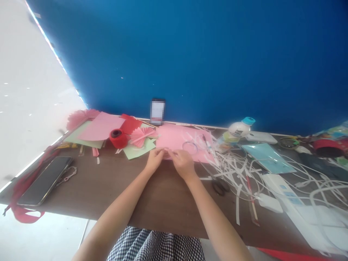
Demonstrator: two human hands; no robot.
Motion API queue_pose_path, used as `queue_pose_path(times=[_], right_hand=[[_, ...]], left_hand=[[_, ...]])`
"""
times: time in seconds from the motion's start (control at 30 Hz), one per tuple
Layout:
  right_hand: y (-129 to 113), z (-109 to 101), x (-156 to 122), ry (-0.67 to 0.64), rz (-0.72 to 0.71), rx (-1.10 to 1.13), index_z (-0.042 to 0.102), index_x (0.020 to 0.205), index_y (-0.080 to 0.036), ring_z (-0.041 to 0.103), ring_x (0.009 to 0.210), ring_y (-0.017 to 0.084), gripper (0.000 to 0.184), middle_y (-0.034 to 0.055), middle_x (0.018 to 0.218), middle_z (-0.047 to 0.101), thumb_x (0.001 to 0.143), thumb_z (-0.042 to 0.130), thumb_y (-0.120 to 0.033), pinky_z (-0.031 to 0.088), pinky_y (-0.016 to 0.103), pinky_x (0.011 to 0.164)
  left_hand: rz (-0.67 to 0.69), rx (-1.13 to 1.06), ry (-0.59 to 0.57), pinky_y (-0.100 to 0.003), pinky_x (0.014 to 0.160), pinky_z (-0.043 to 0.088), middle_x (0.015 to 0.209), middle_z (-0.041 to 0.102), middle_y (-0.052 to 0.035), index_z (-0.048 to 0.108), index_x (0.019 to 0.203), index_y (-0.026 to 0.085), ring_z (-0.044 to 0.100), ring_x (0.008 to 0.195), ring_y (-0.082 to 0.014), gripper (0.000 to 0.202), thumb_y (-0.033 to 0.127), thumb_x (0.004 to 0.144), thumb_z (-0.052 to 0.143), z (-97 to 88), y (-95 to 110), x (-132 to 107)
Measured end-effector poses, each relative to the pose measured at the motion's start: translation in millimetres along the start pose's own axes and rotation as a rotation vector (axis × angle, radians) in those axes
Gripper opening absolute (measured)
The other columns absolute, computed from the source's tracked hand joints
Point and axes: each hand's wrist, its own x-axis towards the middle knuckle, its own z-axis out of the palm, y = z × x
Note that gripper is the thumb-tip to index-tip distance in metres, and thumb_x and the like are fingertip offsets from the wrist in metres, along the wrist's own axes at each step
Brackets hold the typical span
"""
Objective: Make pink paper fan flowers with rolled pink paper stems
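A pink paper sheet (176, 139) lies on the brown table (114, 188) in front of me. My left hand (154, 158) and my right hand (183, 162) meet at its near edge, and the fingers of both are pinched on the paper. A clear tape ring (190, 147) and a pen (206, 142) rest on the sheet just beyond my right hand. Black-handled scissors (219, 185) lie to the right of my right wrist.
A red ribbon roll (117, 138), folded pink paper fans (141, 135), and pink and green sheets (101, 127) sit at the left. A phone (45, 180) lies near the left edge; another phone (157, 111) leans on the blue wall. White paper strips (239, 168), a bottle (237, 131) and a power strip (282, 188) crowd the right.
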Motion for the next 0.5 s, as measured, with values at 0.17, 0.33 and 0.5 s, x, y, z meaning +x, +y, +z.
queue_pose_path(times=[0.17, 0.33, 0.5], right_hand=[[-1.5, 1.1, 0.4, -0.019, 0.003, -0.006, 0.057, 0.108, -0.024, 0.050, 0.074, 0.016, 0.030, 0.0058, 0.078, 0.059, 0.084, 0.042, -0.013, 0.036, 0.029, 0.066], [-0.9, 4.0, -1.5, -0.033, -0.002, -0.004, 0.054, 0.112, -0.024, 0.051, 0.075, 0.017, 0.031, 0.0067, 0.081, 0.059, 0.085, 0.041, -0.014, 0.036, 0.030, 0.067], [-3.1, 2.6, 0.4, -0.030, -0.064, -0.060, 0.057, 0.106, -0.018, 0.052, 0.073, 0.018, 0.028, 0.0078, 0.076, 0.060, 0.085, 0.039, -0.013, 0.037, 0.030, 0.066]], left_hand=[[-0.019, -0.007, 0.017, -0.042, 0.081, 0.048, 0.081, 0.068, -0.0092, 0.062, 0.084, 0.010, 0.063, 0.082, -0.0235, 0.030, 0.034, 0.067, 0.058, 1.0, 2.3, -1.2], [-0.052, -0.035, 0.037, -0.041, 0.080, 0.048, 0.078, 0.068, -0.0098, 0.063, 0.084, 0.010, 0.063, 0.081, -0.0239, 0.028, 0.031, 0.067, 0.057, -1.9, 0.6, 0.7], [-0.068, -0.057, 0.058, -0.040, 0.078, 0.049, 0.078, 0.068, -0.0096, 0.063, 0.085, 0.009, 0.064, 0.078, -0.0229, 0.030, 0.033, 0.068, 0.058, -3.1, -0.5, 1.7]])
